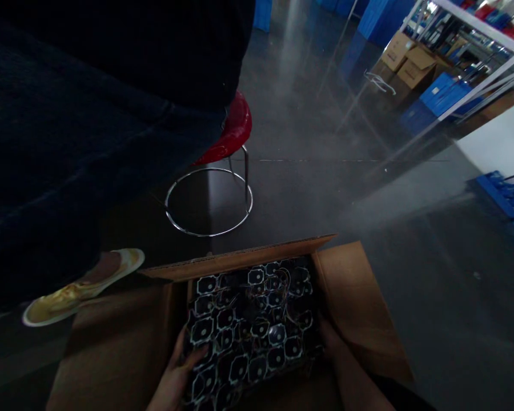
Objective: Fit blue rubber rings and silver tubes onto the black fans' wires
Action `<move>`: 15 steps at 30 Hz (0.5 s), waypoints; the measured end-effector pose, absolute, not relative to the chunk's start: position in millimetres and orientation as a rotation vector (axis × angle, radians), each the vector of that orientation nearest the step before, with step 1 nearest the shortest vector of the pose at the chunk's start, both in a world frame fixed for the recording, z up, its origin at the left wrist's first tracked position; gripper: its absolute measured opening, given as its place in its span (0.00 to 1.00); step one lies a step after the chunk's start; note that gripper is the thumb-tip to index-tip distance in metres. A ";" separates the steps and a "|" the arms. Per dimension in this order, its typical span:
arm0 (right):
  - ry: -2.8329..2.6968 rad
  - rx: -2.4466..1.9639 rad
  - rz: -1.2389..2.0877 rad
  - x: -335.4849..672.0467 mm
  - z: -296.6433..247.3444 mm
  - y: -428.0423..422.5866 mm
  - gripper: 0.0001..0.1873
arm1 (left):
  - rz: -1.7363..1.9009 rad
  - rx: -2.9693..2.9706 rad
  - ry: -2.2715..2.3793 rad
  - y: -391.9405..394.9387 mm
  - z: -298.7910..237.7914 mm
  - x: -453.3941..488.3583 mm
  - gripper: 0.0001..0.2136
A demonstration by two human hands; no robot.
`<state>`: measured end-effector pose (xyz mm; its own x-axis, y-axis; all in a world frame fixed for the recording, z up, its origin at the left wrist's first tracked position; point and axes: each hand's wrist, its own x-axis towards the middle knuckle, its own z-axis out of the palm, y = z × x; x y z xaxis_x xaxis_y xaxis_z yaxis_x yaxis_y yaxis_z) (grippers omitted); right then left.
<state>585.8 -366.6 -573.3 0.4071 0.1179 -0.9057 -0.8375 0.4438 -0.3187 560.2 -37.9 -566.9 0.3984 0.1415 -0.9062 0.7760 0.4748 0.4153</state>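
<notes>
An open cardboard box (355,285) lies below me with its flaps spread. Inside is a tightly packed block of square motor-like parts (240,365), black with pale metal outlines, round centres and thin loose wires. My left hand (177,368) grips the block's left side, thumb over the top edge and fingers down the side. At the opposite side, my right hand (332,341) presses against the block's edge, its fingertips hidden in shadow. The block sits slightly tilted between both hands, and its underside is hidden.
Beyond the box stands a red stool (235,128) with a chrome ring base (209,235). A person in dark clothes (89,131) is close on the left, a yellow shoe (64,297) beside the left flap. Shelving (475,20) with cartons (415,65) and blue bins (448,94) stands far right.
</notes>
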 end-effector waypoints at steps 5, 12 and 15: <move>0.977 -0.945 0.717 578.1 -552.6 -362.0 0.26 | -0.470 1.027 1.038 -29.9 -554.9 549.3 0.42; 0.902 -0.931 0.721 564.9 -513.7 -356.8 0.27 | -0.441 1.028 0.987 -31.4 -514.2 542.9 0.43; 0.882 -0.986 0.670 561.6 -498.6 -353.8 0.25 | -0.431 1.015 0.950 -34.5 -492.0 541.3 0.45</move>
